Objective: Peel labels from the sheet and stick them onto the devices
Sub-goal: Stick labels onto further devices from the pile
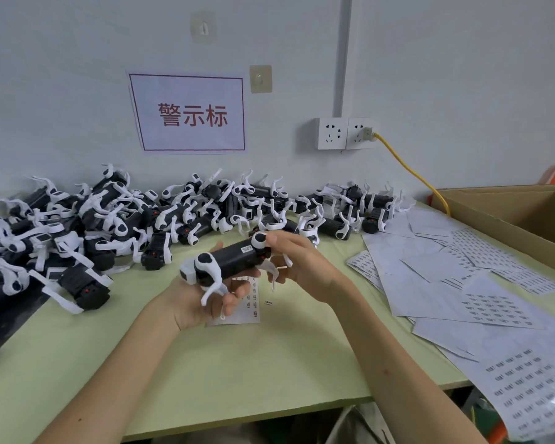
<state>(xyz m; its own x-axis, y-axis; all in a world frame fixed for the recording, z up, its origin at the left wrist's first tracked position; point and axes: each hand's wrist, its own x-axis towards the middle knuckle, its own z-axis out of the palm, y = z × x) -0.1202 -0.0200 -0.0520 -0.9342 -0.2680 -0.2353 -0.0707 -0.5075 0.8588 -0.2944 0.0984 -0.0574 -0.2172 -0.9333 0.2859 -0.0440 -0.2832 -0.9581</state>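
A black device with white legs (229, 261) is held above the table's middle, lying roughly level. My left hand (199, 298) cups it from below near its left end. My right hand (297, 261) grips its right end, thumb on top. A small white label (246, 249) sits on the device's upper side. Under my left hand lies a narrow label sheet (252, 302) on the green table (205, 363). One loose label (268, 303) lies beside that sheet.
A big heap of the same black-and-white devices (125, 219) runs along the wall from the far left to the back middle. Several label sheets (481, 302) cover the table's right side. A cardboard box (523, 213) stands at the back right, a yellow cable (410, 171) beside it.
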